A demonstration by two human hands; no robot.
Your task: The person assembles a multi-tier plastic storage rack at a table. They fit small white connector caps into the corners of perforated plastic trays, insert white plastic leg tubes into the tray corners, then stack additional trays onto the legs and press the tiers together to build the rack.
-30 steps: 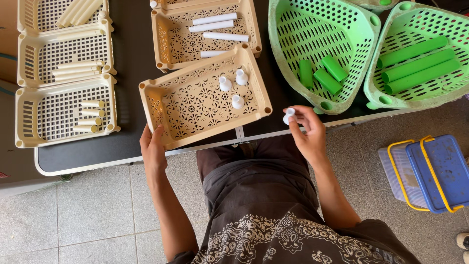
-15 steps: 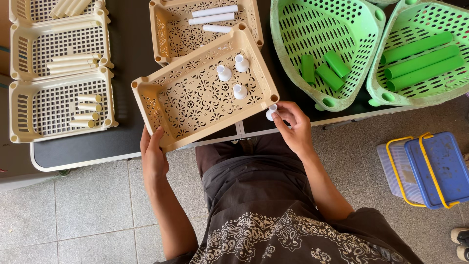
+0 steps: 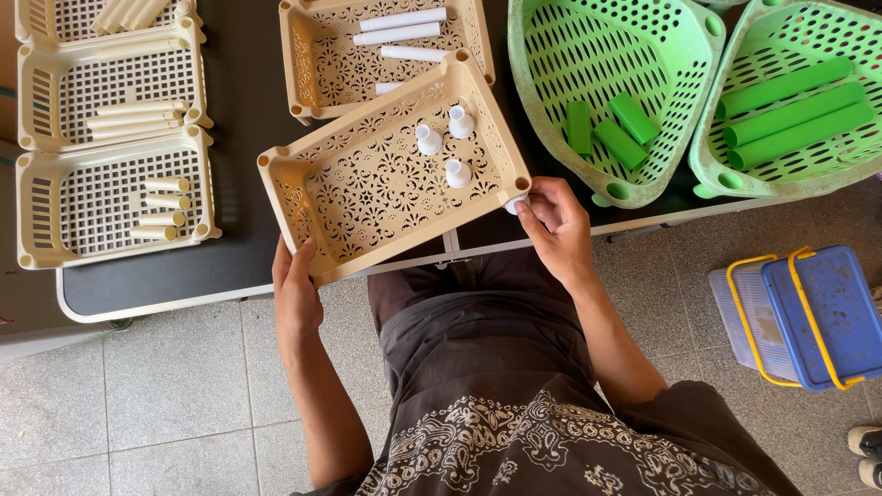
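Left hand [image 3: 296, 292]: closed on the near corner of a beige perforated tray [image 3: 367, 197], thumb laid over the rim. Right hand [image 3: 555, 223]: fingers pinched on a small white fitting [image 3: 514, 204], held against the tray's right corner. Tray tilted, resting on the dark tabletop [image 3: 243, 110] between the hands. Three white fittings [image 3: 445, 145] are seen inside it, just beyond the right hand. A second beige tray with white tubes [image 3: 400, 32] lies further out. Green baskets [image 3: 611, 92] with green tubes are placed beyond the right hand; cream trays [image 3: 101, 174] well past the left hand.
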